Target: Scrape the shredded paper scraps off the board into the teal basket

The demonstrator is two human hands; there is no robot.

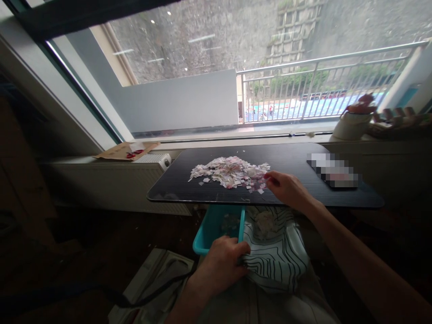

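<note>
A heap of small white and pinkish paper scraps point(232, 171) lies on a black tabletop point(290, 155). At the heap's right edge, my right hand point(285, 186) has its fingers pinched together; what is between the fingertips is too small to make out. My left hand point(224, 261) is closed low in front of the table, over the near corner of a teal bin point(200, 240) and the edge of a white bag with black lines point(278, 258). Some scraps lie in the bin, and a pale clump of scraps point(266, 222) sits in the bag's mouth.
A phone-like flat object point(332, 171), partly blurred out, lies on the table's right. Red-handled scissors point(135, 154) rest on brown paper point(113, 152) above a radiator point(145, 168). A white container point(353, 123) stands on the right sill. Behind the table is a large window.
</note>
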